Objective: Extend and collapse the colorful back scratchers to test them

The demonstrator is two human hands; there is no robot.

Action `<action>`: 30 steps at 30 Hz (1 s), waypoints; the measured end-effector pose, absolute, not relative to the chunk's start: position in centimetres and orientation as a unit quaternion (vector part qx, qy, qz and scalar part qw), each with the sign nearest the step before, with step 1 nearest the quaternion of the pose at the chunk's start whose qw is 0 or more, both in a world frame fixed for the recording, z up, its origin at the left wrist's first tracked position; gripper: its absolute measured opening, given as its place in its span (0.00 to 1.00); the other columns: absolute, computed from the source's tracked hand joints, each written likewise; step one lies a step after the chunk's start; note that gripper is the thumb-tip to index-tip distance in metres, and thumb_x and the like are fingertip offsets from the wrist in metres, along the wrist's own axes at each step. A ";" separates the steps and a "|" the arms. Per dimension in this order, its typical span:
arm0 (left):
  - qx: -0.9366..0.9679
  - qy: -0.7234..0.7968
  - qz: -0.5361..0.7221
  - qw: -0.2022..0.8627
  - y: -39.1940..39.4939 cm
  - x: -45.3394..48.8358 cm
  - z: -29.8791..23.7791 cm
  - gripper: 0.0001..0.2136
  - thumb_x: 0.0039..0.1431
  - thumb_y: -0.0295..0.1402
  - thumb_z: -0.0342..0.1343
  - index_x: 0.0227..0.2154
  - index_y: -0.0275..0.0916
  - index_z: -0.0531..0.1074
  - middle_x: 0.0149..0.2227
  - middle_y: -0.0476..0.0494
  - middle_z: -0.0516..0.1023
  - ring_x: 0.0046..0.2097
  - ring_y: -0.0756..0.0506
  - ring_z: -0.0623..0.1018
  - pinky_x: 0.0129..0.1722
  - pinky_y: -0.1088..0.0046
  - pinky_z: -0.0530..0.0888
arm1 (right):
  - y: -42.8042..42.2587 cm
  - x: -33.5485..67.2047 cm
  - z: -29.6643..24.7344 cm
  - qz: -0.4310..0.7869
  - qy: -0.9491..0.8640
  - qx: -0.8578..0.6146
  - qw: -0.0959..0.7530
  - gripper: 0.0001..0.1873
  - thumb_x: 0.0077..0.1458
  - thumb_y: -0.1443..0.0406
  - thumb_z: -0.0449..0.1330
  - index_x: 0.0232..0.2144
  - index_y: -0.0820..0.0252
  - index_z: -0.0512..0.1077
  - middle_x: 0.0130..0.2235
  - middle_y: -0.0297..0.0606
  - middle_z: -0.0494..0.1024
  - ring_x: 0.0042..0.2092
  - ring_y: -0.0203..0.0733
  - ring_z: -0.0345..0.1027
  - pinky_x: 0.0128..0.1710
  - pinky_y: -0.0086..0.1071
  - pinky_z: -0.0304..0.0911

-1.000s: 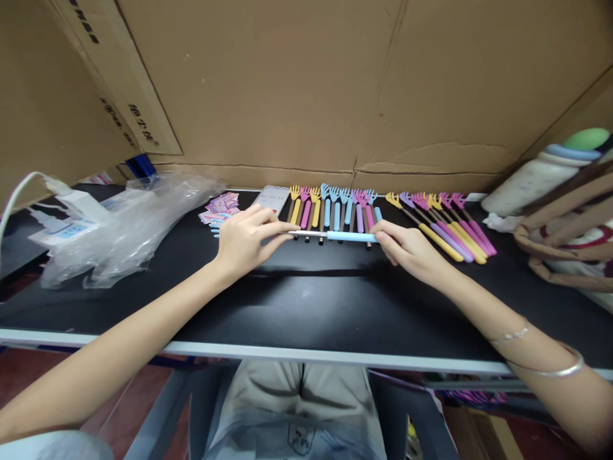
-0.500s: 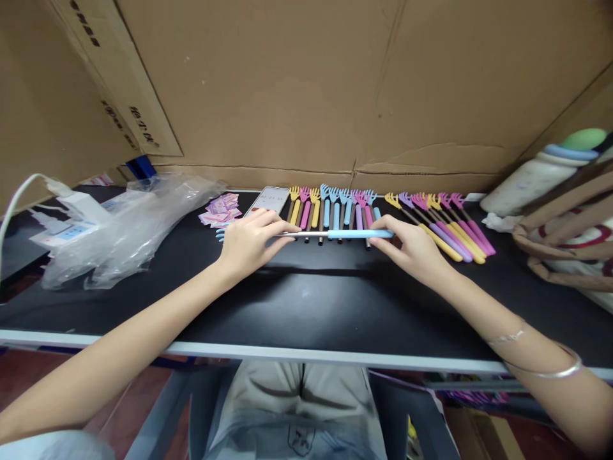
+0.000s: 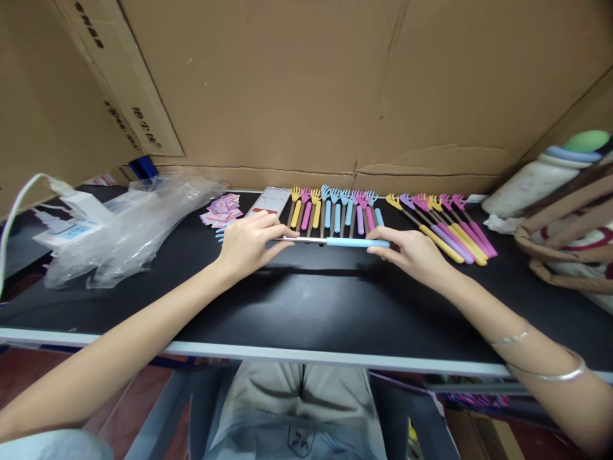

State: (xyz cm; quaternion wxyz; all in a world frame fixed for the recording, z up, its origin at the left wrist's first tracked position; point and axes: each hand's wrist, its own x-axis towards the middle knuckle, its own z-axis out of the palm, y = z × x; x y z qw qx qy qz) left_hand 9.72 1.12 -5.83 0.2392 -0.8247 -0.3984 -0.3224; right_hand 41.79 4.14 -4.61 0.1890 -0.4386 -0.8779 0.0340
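Note:
A light-blue back scratcher [image 3: 352, 243] is held level between both hands above the black table [image 3: 306, 313]. My left hand [image 3: 253, 239] is closed round its metal shaft near the claw end; the blue claw tips poke out past the left side of the hand. My right hand [image 3: 409, 249] pinches the end of the blue handle between thumb and fingers. Behind it lies a row of back scratchers [image 3: 338, 211] in yellow, pink, blue and purple. Beyond my right hand, a second group of back scratchers [image 3: 450, 233] lies slanted, in yellow, purple and pink.
Small pink printed labels [image 3: 223, 209] lie in a pile beside a phone [image 3: 269, 201]. Clear plastic bags [image 3: 129, 223] and a white charger with cable [image 3: 86, 207] are on the left. A bottle [image 3: 539, 179] and a brown bag [image 3: 565, 255] stand at the right.
The handle end of the blue back scratcher has dropped slightly toward me, together with my right hand. My left hand keeps its hold almost in place.

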 end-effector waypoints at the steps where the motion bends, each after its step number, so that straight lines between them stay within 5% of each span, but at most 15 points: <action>1: -0.826 -0.395 -0.324 0.240 1.1 9.7 -5.8 0.09 0.62 0.39 0.54 0.34 0.44 0.78 0.27 0.50 0.75 0.31 0.50 0.72 0.26 0.75 0.62 | 4.1 41.7 -4.5 0.038 -0.881 -0.435 0.181 0.17 0.59 0.49 0.51 0.36 0.53 0.70 0.23 0.31 0.72 0.25 0.36 0.64 0.26 0.27 0.51; 11: -0.820 -0.391 -0.330 0.255 1.1 9.9 -5.9 0.08 0.61 0.39 0.56 0.33 0.44 0.78 0.27 0.50 0.75 0.31 0.50 0.72 0.25 0.75 0.62 | 3.7 41.2 -4.3 0.068 -0.882 -0.446 0.137 0.18 0.63 0.52 0.46 0.35 0.53 0.70 0.25 0.32 0.75 0.27 0.37 0.68 0.28 0.27 0.53; 20: -0.822 -0.402 -0.329 0.232 1.0 10.3 -6.0 0.06 0.61 0.37 0.55 0.35 0.45 0.77 0.29 0.51 0.77 0.33 0.51 0.73 0.24 0.76 0.59 | 3.5 41.1 -4.6 0.019 -0.868 -0.447 0.215 0.12 0.58 0.56 0.54 0.42 0.53 0.65 0.32 0.32 0.76 0.26 0.35 0.65 0.27 0.27 0.54; 30: -0.823 -0.420 -0.319 0.212 0.9 10.5 -5.9 0.07 0.62 0.37 0.53 0.37 0.45 0.76 0.32 0.52 0.78 0.35 0.51 0.75 0.25 0.76 0.62 | 3.1 40.8 -3.9 0.074 -0.865 -0.432 0.244 0.13 0.61 0.54 0.49 0.38 0.55 0.68 0.31 0.35 0.76 0.30 0.38 0.67 0.30 0.30 0.57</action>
